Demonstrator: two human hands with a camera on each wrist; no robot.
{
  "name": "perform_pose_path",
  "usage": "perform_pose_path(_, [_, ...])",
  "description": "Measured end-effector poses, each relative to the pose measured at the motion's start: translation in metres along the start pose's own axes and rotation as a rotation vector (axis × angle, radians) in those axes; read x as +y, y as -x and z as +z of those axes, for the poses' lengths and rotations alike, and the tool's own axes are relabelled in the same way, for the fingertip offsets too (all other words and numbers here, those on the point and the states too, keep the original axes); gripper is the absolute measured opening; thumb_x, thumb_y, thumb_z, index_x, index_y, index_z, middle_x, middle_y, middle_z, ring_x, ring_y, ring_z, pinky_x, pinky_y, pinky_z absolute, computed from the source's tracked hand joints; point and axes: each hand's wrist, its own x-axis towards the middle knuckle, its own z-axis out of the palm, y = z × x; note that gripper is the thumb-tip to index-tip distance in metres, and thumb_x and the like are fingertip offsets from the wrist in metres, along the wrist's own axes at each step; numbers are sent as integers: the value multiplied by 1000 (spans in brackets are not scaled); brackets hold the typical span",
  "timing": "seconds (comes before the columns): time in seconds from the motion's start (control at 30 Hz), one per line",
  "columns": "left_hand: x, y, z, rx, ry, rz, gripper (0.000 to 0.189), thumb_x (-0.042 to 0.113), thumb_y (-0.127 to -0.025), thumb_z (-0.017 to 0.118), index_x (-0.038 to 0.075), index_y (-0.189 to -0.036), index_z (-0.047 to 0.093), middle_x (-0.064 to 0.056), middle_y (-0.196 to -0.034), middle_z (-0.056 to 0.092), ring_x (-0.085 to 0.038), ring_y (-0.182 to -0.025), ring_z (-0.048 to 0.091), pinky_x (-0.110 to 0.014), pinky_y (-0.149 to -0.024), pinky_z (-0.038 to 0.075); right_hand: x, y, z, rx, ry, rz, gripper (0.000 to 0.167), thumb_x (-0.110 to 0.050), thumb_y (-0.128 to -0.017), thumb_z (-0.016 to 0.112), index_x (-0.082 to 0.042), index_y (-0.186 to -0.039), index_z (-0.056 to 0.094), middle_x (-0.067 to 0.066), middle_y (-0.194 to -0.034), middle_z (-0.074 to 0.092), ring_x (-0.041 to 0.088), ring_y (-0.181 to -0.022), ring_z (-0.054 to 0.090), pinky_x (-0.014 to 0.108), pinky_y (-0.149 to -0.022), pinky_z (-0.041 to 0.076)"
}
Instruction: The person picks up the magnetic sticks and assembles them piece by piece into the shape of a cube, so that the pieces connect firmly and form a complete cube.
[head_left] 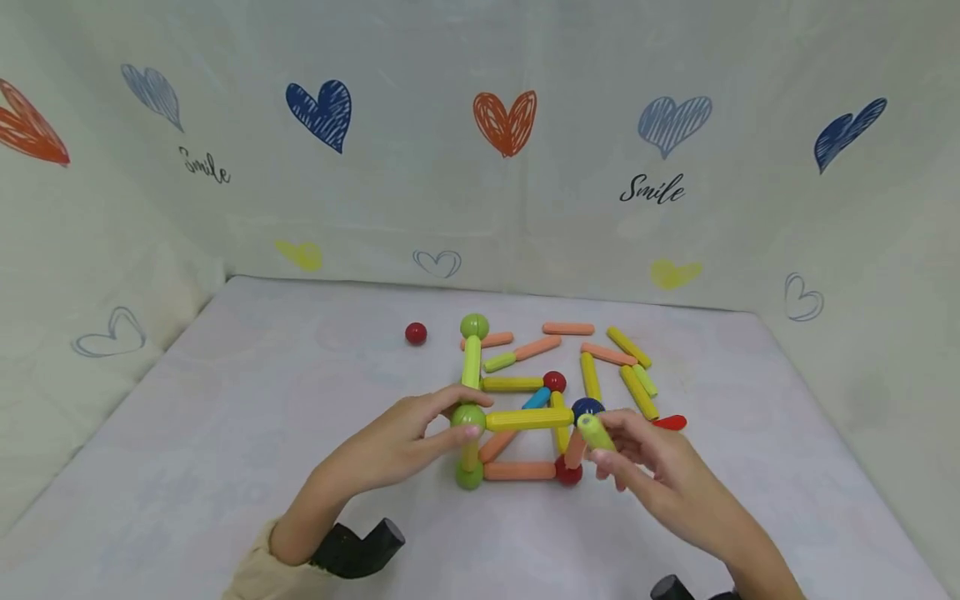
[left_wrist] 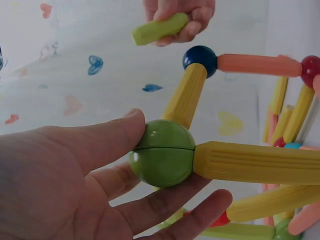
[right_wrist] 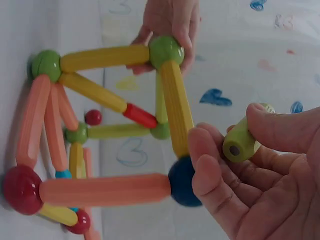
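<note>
A frame of magnetic rods and balls stands on the table. My left hand holds its upper green ball between thumb and fingers. From that ball a yellow rod runs across to a dark blue ball. Near the blue ball, my right hand pinches a short light green rod, one end of which shows a grey disc. Fingertips of this hand lie against the blue ball in the right wrist view. Below, a salmon rod joins the blue ball to a red ball.
Loose yellow rods and salmon rods lie behind and to the right of the frame. A single red ball sits at the back left. A red piece is just beyond my right hand. A heart-printed curtain borders the table.
</note>
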Motion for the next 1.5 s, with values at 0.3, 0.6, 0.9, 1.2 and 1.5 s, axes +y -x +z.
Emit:
perform_pose_path(0.3, [1, -1, 0, -4, -23, 29, 34, 37, -93, 52, 20, -123, 55, 4, -114, 61, -16, -101, 52, -45, -89, 44, -4, -10, 43, -237, 46, 168, 30, -33, -94, 52, -12, -115, 50, -7, -73, 51, 2, -63, 48, 19, -57, 43])
perform_pose_path(0.6, [1, -1, 0, 3, -27, 65, 33, 36, -94, 51, 22, -123, 55, 7, -111, 62, -16, -101, 51, -35, -86, 44, 2, -27, 81, -109, 11, 171, 33, -15, -98, 45, -6, -129, 42, 7, -129, 54, 19, -114, 53, 38, -94, 46])
perform_pose_path(0.9, [-1, -3, 0, 11, -16, 83, 32, 34, -94, 51, 20, -123, 55, 6, -107, 63, -15, -99, 52, -35, -86, 44, -2, -36, 87, -93, -89, 185, 39, -16, -98, 44, -11, -136, 38, 4, -130, 52, 16, -113, 50, 36, -99, 41])
perform_pose_path(1.2, [-4, -5, 1, -34, 67, 88, 32, 32, -97, 48, 14, -122, 52, -1, -98, 62, -16, -96, 52, -41, -90, 42, -1, -31, 74, -169, -87, 248, 38, -20, -97, 49, -8, -131, 39, 6, -104, 58, 14, -86, 56, 23, -74, 51])
perform_pose_path(1.5, [-7, -5, 2, -51, 93, 60, 30, 33, -96, 49, 15, -121, 52, 1, -109, 60, -18, -102, 51, -44, -94, 41, 6, -7, 8, -339, 83, 327, 36, -36, -91, 57, -11, -117, 60, -2, -90, 62, 11, -75, 54, 20, -62, 47])
